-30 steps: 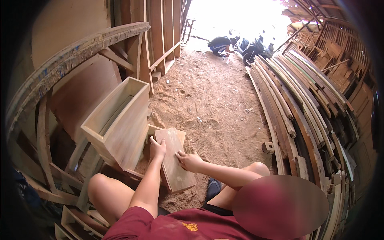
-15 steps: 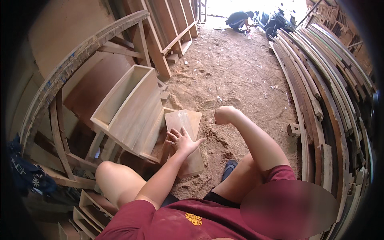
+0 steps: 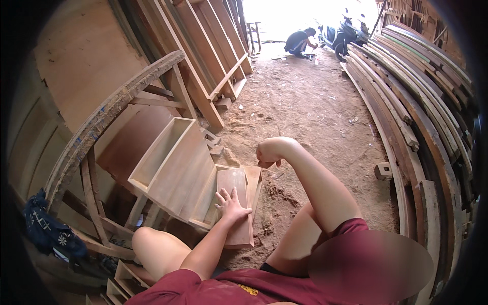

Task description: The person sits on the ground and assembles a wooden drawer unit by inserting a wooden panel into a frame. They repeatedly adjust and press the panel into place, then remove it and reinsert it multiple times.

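Note:
My left hand (image 3: 233, 206) lies with fingers spread on a pale wooden drawer piece (image 3: 236, 238) between my knees. At the far end of that piece my right hand (image 3: 274, 150) is bent down at the wrist, its fingers curled. A small brownish patch shows under those fingers, but what they hold, if anything, I cannot make out. A pale board end (image 3: 252, 174) sticks out beside the drawer piece, close to my right hand. To the left leans a wooden drawer box (image 3: 175, 165), its open top tilted away.
A curved rough wooden frame (image 3: 114, 94) stands at the left, with a dark blue patterned cloth (image 3: 48, 226) on it. Long planks (image 3: 406, 127) are stacked along the right, near a small block (image 3: 383, 171). Far off, a person (image 3: 300, 43) crouches by a motorbike (image 3: 345, 35).
My right hand has come down and left toward the far end of the drawer piece, wrist now bent. My left hand stays flat on the wood. The whole view has shifted slightly.

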Demonstrator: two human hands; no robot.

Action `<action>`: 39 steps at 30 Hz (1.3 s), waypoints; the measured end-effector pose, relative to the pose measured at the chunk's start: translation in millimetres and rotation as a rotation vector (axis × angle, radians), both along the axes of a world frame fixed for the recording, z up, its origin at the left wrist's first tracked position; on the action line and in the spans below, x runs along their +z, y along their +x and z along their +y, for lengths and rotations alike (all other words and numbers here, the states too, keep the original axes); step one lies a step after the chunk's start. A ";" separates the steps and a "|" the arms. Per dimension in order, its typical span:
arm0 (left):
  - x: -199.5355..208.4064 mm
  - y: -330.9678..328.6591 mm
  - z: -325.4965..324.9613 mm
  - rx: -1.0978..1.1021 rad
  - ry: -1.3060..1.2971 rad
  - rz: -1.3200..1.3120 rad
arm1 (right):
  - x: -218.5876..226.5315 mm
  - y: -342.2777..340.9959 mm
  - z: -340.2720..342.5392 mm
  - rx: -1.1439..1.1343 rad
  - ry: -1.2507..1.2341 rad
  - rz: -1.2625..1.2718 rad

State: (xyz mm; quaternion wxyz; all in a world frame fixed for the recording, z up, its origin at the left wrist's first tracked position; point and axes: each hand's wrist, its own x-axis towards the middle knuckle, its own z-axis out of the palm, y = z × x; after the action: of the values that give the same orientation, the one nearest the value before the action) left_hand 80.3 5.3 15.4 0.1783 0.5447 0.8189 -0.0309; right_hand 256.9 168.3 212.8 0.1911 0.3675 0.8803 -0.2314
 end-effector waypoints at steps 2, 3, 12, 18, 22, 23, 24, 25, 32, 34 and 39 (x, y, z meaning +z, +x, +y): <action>-2.6 -5.6 -10.0 -0.051 0.052 -0.005 | -0.6 3.7 0.7 -0.015 -0.004 0.000; -1.8 -7.7 -12.3 -0.021 0.055 -0.017 | -1.2 5.0 0.4 -0.032 -0.006 -0.025; -21.7 -6.1 -10.9 0.101 0.039 -0.004 | -2.0 20.0 5.3 -0.028 0.000 -0.034; -6.8 -30.8 -8.3 0.062 0.061 -0.057 | -5.0 49.7 16.9 -0.105 -0.031 -0.040; -8.5 -80.0 -10.5 0.022 0.131 -0.212 | 4.5 62.0 8.6 -0.156 -0.008 -0.055; -11.2 -92.2 -9.5 0.018 0.163 -0.268 | 5.8 65.0 9.2 -0.173 -0.002 -0.073; -14.5 -102.3 -9.9 0.018 0.191 -0.326 | 0.9 69.5 10.0 -0.187 -0.008 -0.016; -18.8 -110.1 -10.0 0.018 0.220 -0.385 | -1.3 72.4 13.3 -0.192 -0.005 -0.011; -26.9 -119.0 -2.9 0.128 0.545 -0.764 | -8.8 90.1 25.4 -0.254 -0.011 -0.025; -42.8 -144.9 -8.1 0.204 0.600 -0.862 | -9.9 82.2 23.5 -0.249 -0.030 0.002; -59.4 -143.9 3.7 0.288 0.654 -1.227 | -13.5 85.5 31.4 -0.277 -0.060 0.013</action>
State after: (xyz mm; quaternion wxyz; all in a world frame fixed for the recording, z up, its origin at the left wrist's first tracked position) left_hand -63.6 9.0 -44.0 0.4372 0.3757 0.6018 0.5527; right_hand 342.5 199.8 199.3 0.1627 0.4781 0.8150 -0.2843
